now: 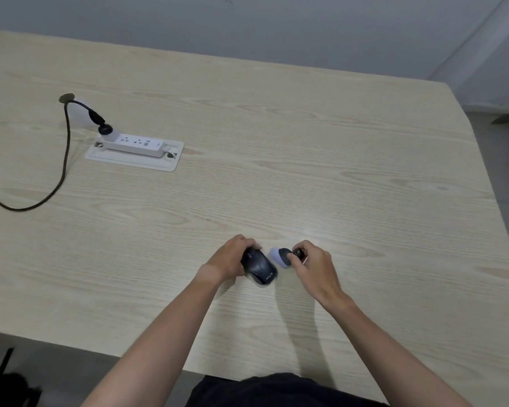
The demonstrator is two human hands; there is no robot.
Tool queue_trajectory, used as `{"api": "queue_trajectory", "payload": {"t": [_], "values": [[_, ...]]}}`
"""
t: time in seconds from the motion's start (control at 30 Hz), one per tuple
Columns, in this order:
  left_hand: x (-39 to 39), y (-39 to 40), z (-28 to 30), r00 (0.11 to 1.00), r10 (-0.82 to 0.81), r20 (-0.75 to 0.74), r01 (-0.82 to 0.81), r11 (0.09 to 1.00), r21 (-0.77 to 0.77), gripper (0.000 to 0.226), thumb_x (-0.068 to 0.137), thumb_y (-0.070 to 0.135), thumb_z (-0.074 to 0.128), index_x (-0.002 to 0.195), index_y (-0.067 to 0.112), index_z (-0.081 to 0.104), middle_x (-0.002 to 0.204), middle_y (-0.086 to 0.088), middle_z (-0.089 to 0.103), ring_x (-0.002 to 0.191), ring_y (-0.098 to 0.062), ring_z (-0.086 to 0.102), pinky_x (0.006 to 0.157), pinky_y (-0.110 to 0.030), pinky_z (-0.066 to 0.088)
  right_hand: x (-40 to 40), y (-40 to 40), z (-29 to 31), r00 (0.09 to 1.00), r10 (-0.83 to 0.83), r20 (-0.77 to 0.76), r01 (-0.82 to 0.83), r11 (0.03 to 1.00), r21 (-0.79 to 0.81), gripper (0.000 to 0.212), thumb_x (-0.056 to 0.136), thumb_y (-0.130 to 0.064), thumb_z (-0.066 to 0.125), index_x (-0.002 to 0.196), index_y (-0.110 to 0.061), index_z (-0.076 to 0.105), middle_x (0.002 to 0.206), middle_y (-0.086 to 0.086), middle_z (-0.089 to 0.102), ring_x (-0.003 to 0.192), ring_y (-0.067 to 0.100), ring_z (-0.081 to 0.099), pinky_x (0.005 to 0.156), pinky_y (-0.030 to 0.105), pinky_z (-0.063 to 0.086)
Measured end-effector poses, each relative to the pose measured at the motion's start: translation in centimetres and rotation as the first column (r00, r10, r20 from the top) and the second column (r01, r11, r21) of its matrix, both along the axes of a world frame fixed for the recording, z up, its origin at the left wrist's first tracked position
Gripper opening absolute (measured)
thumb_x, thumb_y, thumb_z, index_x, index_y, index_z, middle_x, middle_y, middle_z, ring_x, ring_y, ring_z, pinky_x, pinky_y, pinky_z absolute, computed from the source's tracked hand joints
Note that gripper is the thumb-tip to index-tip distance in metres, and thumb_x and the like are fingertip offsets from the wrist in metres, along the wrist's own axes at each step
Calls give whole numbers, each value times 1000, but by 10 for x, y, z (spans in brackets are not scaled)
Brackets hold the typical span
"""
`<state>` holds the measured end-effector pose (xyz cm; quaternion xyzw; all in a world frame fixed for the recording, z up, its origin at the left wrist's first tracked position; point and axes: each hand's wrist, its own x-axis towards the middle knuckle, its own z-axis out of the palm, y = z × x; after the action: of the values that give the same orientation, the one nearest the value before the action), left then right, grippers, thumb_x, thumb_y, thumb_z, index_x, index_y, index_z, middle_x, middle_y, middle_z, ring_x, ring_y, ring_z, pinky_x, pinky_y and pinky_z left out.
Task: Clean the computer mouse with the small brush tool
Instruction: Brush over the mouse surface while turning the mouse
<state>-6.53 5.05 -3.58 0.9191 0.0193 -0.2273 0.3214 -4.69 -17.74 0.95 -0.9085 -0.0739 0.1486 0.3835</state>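
Head view shows the computer mouse on the table, near its front edge, with your left hand closed around its side. Your right hand pinches the small brush tool just beside the mouse. Brushing seems not started; next, bring the brush tip onto the mouse surface.

Left hand around black mouse, right hand gripping brush tool.
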Motion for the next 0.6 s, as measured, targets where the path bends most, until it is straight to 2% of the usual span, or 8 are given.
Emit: {"api": "queue_trajectory", "payload": {"t": [0.13, 0.2, 0.3, 0.4, 0.47, 0.6], "values": [[-3, -1, -1, 999, 36, 15, -36, 999, -15, 65, 75, -7, 66, 131, 25, 59, 126, -1, 53, 121, -19, 51, 102, -30, 44, -2, 1, -1, 996, 52, -70, -49, 998, 47, 6, 90, -22, 69, 87, -18, 66, 77, -8, 65, 62, 6, 54, 61, 19, 45], [-12, -9, 0, 984, 167, 55, -164, 986, -40, 63, 79, -3, 63, 135, 25, 55, 131, -1, 49, 125, -20, 48, 104, -34, 44, -5, -1, -3, 996, 64, -64, -65, 998, -19, 7, 92, -26, 67, 91, -19, 66, 81, -9, 66, 65, 8, 57, 61, 23, 47], [-33, -26, 7, 846, 518, 125, -511, 855, -84, 50, 88, 11, 60, 136, 21, 52, 132, -1, 42, 124, -18, 43, 98, -30, 40, -5, -3, -4, 999, -24, -45, 23, 999, -31, 8, 92, -25, 66, 89, -17, 65, 80, -8, 65, 67, 8, 58, 61, 23, 45], [-43, -42, 16, 708, 706, 26, -693, 701, -166, 37, 92, 15, 57, 129, 15, 52, 126, -5, 46, 103, -14, 49, 86, -23, 36, -6, 1, -5, 994, -79, -77, 83, 995, 61, 9, 89, -22, 70, 83, -17, 66, 73, -9, 63, 60, 4, 54, 59, 14, 41], [-47, -50, 17, 678, 734, -39, -725, 660, -197, 33, 93, 22, 55, 126, 15, 52, 123, -4, 48, 91, -9, 50, 82, -24, 37, -8, 4, -6, 996, -34, -78, 38, 998, 58, 9, 89, -23, 70, 83, -18, 65, 72, -10, 62, 58, 4, 53, 59, 15, 41], [-49, -58, 12, 716, 698, -14, -689, 703, -178, 45, 89, 37, 60, 127, 17, 47, 117, 2, 49, 109, -16, 52, 89, -29, 43, -1, 4, -6, 998, -19, -53, 18, 1000, -23, 10, 93, -27, 65, 90, -18, 64, 82, -8, 66, 76, 11, 62, 67, 29, 51]]}}
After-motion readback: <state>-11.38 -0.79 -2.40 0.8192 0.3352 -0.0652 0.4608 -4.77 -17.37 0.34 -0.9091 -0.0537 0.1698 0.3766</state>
